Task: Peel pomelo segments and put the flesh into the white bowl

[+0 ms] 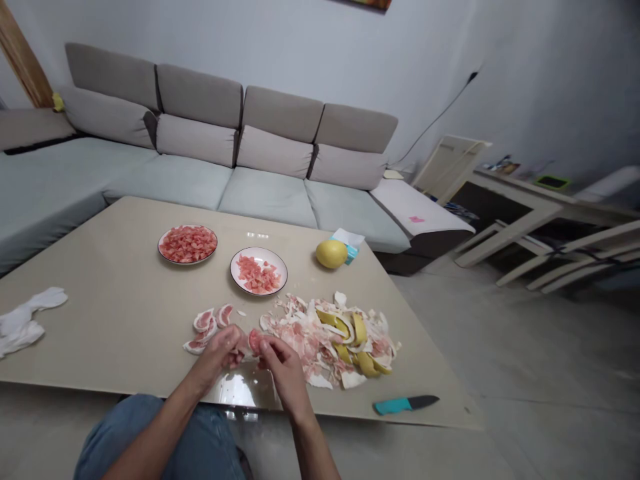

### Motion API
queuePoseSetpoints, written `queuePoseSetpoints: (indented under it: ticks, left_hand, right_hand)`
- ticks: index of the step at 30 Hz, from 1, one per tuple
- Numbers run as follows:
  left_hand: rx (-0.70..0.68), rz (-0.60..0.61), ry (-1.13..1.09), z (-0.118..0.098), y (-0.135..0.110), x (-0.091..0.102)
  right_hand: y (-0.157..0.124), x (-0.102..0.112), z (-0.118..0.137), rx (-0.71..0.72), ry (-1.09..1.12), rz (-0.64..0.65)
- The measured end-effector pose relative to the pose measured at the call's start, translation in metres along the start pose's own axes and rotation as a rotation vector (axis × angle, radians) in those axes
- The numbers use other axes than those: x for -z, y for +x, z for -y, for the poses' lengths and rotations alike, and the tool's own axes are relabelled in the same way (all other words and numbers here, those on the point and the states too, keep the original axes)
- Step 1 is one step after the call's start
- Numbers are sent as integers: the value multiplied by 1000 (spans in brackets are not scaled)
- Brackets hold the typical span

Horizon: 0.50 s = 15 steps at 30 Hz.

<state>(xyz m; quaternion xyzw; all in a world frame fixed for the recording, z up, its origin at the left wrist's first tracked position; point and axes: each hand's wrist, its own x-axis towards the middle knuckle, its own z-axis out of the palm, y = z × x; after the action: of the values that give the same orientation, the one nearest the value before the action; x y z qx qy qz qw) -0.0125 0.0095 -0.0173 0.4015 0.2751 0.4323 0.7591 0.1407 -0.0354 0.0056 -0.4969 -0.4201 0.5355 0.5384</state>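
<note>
Just above the table's front edge, my right hand [284, 368] pinches a pink pomelo segment [255, 341] between thumb and fingers. Close beside it, my left hand [223, 350] is closed, with pale membrane [244, 343] at its fingertips that seems to run to the segment. Several unpeeled pomelo segments [203, 321] with white skin lie just beyond my left hand. To the right spreads a heap of membranes and yellow-green rind [327, 340]. Loose pink flesh lies on the nearer plate [235, 272]; a second plate [161, 252], further left, is filled with it.
A whole yellow pomelo [331, 254] stands by a blue tissue pack [351, 252] at the table's far right. A teal-handled knife [400, 405] lies near the front right edge. Crumpled white cloth or tissue [30, 320] is at far left. A grey sofa [270, 193] stands behind the table.
</note>
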Motion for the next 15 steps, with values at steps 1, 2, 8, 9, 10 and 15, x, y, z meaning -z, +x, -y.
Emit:
queuePoseSetpoints:
  ticks: [1,2,8,9,10,15]
  left_hand:
    - [-12,-5,16,-1,0,-1]
    - [-17,1,36,-1,1,-2]
    - [92,62,118,-5,0,-8]
    - [95,46,121,-5,0,-8]
    - [95,26,125,-4,0,-7]
    - [114,-63,110,-7,0,-6]
  right_hand:
    - [-2,1,2,52,-104,-10]
    - [-4,2,4,102,-196,-6]
    - [-11,6,7,233,-408,-25]
    - [-11,8,6,214,-397,-35]
    - [-11,10,4,192,-383,-46]
    - [-9,28,0,207,-458,-180]
